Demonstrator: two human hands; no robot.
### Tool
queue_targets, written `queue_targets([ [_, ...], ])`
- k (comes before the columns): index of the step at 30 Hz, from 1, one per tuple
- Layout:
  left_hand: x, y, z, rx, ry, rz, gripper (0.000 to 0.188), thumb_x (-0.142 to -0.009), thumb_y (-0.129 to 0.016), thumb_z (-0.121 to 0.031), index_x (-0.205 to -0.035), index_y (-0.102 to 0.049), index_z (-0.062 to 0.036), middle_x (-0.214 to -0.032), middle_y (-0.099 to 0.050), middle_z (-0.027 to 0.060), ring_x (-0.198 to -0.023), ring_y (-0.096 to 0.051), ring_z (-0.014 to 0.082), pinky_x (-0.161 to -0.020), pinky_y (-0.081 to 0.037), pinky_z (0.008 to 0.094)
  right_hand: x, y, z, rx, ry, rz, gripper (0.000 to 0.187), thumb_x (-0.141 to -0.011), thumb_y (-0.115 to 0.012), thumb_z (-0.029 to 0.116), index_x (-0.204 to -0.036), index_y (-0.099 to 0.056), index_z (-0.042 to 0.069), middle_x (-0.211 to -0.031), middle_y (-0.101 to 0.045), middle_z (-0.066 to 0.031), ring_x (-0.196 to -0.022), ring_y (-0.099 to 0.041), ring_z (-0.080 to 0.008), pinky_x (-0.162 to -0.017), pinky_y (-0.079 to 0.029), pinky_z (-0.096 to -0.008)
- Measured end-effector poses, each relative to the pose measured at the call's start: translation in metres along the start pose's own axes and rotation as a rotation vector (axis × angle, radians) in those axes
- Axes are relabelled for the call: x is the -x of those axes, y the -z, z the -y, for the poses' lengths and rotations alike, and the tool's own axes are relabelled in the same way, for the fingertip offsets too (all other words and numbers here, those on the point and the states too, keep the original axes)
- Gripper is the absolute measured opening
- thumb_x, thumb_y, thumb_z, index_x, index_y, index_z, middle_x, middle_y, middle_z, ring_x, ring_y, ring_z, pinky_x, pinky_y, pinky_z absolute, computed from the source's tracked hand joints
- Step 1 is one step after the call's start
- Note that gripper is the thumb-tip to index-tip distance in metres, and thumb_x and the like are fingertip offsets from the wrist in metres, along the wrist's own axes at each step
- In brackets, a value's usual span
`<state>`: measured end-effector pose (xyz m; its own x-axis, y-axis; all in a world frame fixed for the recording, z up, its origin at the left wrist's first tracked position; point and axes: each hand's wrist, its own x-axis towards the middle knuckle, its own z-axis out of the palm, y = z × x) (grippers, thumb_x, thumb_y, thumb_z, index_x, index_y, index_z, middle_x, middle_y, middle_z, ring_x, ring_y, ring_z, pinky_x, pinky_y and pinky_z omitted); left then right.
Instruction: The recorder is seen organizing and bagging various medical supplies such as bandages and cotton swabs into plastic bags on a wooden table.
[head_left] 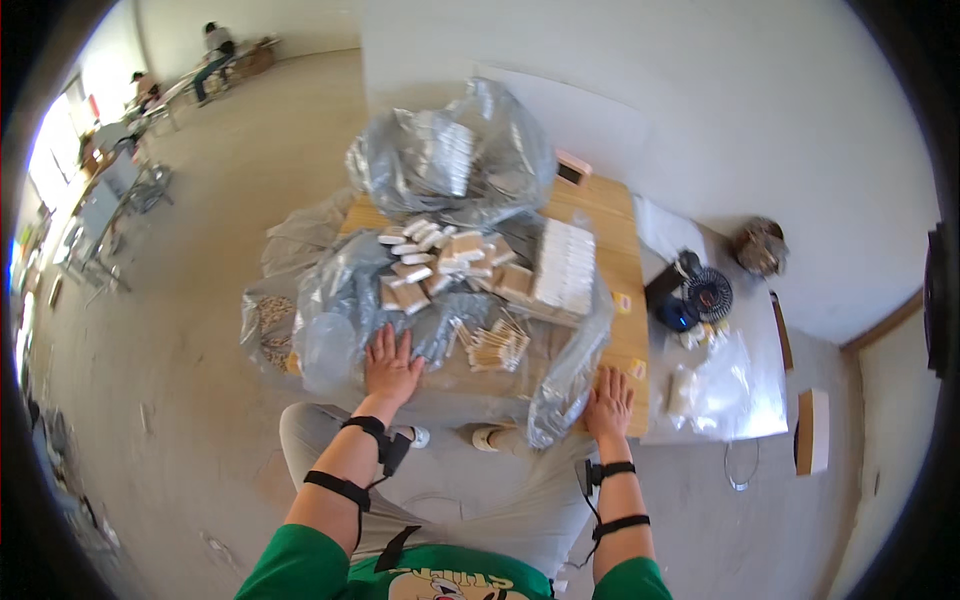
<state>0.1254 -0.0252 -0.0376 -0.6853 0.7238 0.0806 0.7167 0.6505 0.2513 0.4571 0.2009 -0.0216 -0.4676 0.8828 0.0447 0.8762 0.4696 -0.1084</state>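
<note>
My left hand (393, 368) lies flat with fingers spread on the grey plastic sheeting at the table's front edge, holding nothing. Flat on the front right corner of the wooden table (622, 330), my right hand (609, 402) is empty too, fingers stretched out. Between and beyond them is a loose pile of cotton swabs (494, 346) with wooden sticks. Small bundles with white ends and brown middles (411, 296) are heaped behind it. A neat stack of similar bundles (564, 264) stands on the right, next to a crumpled strip of clear plastic (566, 385).
A large grey plastic bag (385, 165) with more white bundles sits at the table's back. A pink-edged phone-like object (572, 168) is behind it. On the right side table are a small black fan (709, 294) and clear bags (722, 385). People sit far left.
</note>
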Motion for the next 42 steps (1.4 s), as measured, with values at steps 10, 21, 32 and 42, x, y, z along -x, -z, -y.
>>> queue_targets([
  [10,0.005,-0.009,-0.002,0.077,0.001,-0.134,0.060,-0.085,-0.048,-0.044,-0.136,-0.038,-0.0142,-0.144,-0.025,0.0176,-0.134,-0.019,0.0344,-0.108,-0.013,0.0507,0.002,0.001,0.001,0.091,-0.023,0.030,0.057,-0.091,-0.040,0.032,-0.142,-0.024,0.010,-0.149,-0.019,-0.0085,-0.138,-0.015,-0.0252,-0.111,-0.012,-0.0454],
  [21,-0.002,0.006,-0.002,0.161,0.062,0.207,0.064,-0.091,-0.035,-0.049,-0.144,-0.018,-0.0182,-0.151,-0.004,0.0120,-0.139,-0.001,0.0290,-0.111,-0.002,0.0474,-0.022,-0.007,-0.040,0.054,0.106,0.024,0.054,-0.092,-0.041,0.029,-0.139,-0.028,0.004,-0.142,-0.029,-0.0170,-0.132,-0.026,-0.0334,-0.106,-0.025,-0.0462],
  [32,-0.008,0.011,0.010,0.210,0.087,0.316,0.068,-0.090,-0.036,-0.052,-0.145,-0.013,-0.0201,-0.151,0.004,0.0093,-0.139,0.007,0.0282,-0.111,0.000,0.0454,0.012,0.023,0.114,-0.139,0.408,-0.136,0.056,-0.090,-0.050,0.025,-0.136,-0.031,0.000,-0.137,-0.031,-0.0263,-0.127,-0.029,-0.0403,-0.105,-0.027,-0.0443],
  [42,-0.005,0.014,0.011,0.278,0.079,0.329,0.069,-0.088,-0.042,-0.049,-0.145,-0.014,-0.0214,-0.152,0.007,0.0076,-0.139,0.009,0.0265,-0.111,0.000,0.0448,0.013,-0.014,0.130,0.064,0.212,0.272,0.066,-0.086,-0.051,0.041,-0.138,-0.029,0.007,-0.143,-0.021,-0.0246,-0.130,-0.024,-0.0416,-0.105,-0.026,-0.0451],
])
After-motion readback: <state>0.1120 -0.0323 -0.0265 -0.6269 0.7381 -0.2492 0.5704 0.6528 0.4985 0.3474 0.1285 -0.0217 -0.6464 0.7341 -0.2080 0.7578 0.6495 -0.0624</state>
